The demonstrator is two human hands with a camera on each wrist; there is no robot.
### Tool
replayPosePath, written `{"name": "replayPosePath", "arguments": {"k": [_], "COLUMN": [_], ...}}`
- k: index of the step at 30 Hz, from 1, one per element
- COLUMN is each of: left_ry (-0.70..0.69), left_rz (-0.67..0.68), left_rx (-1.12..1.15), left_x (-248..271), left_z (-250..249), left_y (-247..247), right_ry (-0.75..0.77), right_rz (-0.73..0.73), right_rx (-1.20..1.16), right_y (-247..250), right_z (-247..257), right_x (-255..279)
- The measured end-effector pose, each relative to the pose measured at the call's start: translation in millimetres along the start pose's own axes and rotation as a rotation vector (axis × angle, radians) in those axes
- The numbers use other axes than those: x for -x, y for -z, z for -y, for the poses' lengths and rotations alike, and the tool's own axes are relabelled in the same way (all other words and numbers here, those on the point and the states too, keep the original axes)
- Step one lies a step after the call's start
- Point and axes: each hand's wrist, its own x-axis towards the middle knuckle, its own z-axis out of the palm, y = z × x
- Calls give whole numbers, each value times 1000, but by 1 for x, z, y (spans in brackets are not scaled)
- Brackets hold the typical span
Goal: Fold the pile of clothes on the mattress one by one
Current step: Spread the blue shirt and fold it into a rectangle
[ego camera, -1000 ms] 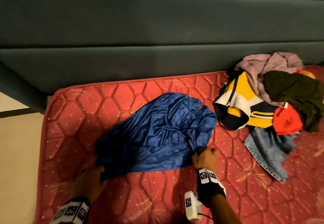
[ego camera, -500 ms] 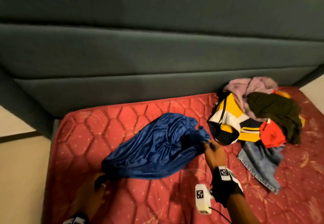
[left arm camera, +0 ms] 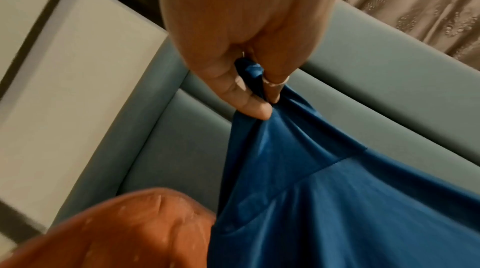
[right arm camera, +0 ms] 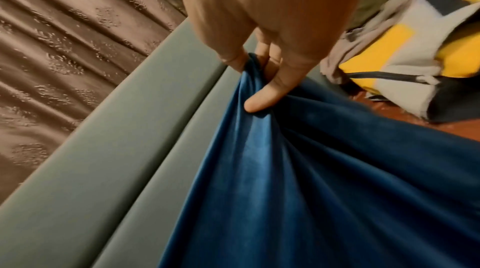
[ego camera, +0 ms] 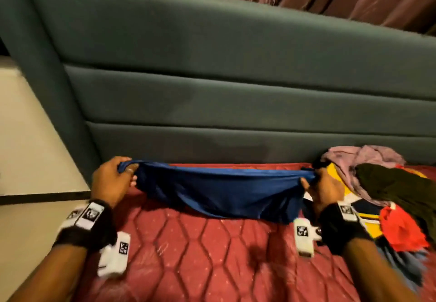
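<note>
Above red mattress [ego camera: 212,254], your left hand [ego camera: 111,181] and right hand [ego camera: 325,189] pinch blue garment [ego camera: 219,193] corners, fingers [left arm camera: 255,108] closed on cloth. Thin, slippery, limp; grip seams.

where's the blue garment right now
In the head view the blue garment hangs stretched between the left hand and right hand, above the red mattress, left of the clothes pile.

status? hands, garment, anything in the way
Left hand and right hand each pinch an end of the blue garment, stretched above the mattress. Unfolded pile beside the right hand.
</note>
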Motion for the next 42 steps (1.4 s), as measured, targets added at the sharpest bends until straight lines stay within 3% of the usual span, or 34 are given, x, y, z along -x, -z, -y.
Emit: {"name": "replayPosePath", "arguments": {"k": [3, 6, 9, 12, 13, 15, 21, 28, 31, 34, 37, 42], "left_ry": [-115, -227, -323, -432, -456, -451, -274, -33, 89, 143, 178, 196], "left_rz": [-82, -205, -356, -416, -421, -397, -362, -166, -148, -123, -133, -41], "left_rx": [-61, -76, -8, -13, -4, -5, -28, -59, -161, -263, -313, -394], "left_x": [-22, -41, -25, 30, 52, 93, 179, 271, 317, 340, 342, 319], "left_z": [-40, -103, -139, -148, -142, -122, -31, 114, 160, 190, 204, 222], "left_y": [8, 47, 90, 118, 124, 130, 114, 57, 34, 21, 15, 2], "right_ry": [280, 448, 422, 466, 480, 315, 60, -352, -495, -467, -366, -144], "right_rz": [-15, -35, -23, 45, 33, 50, 112, 237, 246, 182, -11, -10], "right_rx": [193, 141, -84, -481, -658, -852, -705, -538, -449, -317, -171, 6], "right_y": [12, 40, 72, 99, 106, 111, 102, 73, 57, 43, 33, 18], "right_z": [41, 98, 126, 128, 123, 101, -19, -175, -227, -253, -258, -222], "right_x": [-29, -34, -42, -8, 9, 40, 118, 201, 223, 230, 220, 216]}}
